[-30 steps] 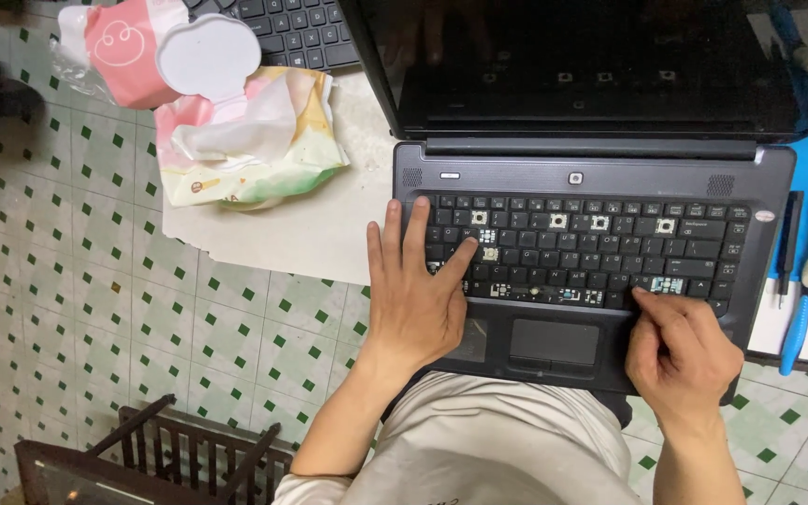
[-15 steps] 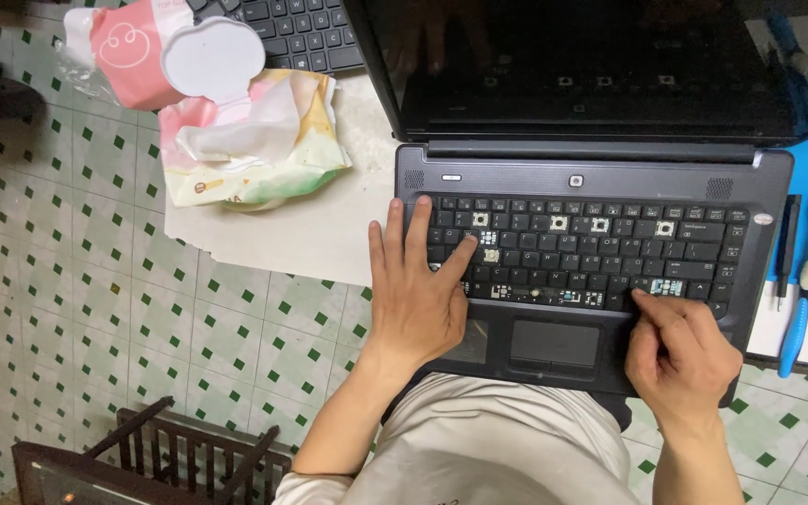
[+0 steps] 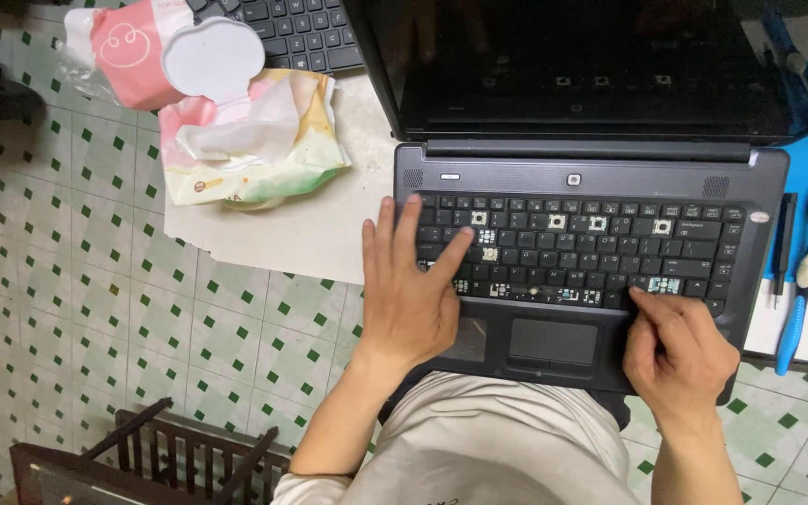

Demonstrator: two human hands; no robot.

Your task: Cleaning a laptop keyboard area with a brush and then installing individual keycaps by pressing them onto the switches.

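A black laptop [image 3: 591, 187] stands open at the table's edge, its screen dark and several keys gone from its keyboard [image 3: 577, 252]. My left hand [image 3: 409, 290] lies flat on the left end of the keyboard and palm rest, fingers spread, holding nothing. My right hand [image 3: 680, 351] rests on the palm rest at the lower right, fingers curled onto the bottom row of keys by a bare key socket. I cannot tell whether it pinches anything.
Left of the laptop lie an open wet-wipe pack [image 3: 250, 140], a pink pack with a white lid [image 3: 170, 51] and a second black keyboard [image 3: 296, 33]. A toothbrush [image 3: 801, 281] and black pen [image 3: 783, 248] lie at the right. A dark wooden rack [image 3: 151, 458] stands on the tiled floor below.
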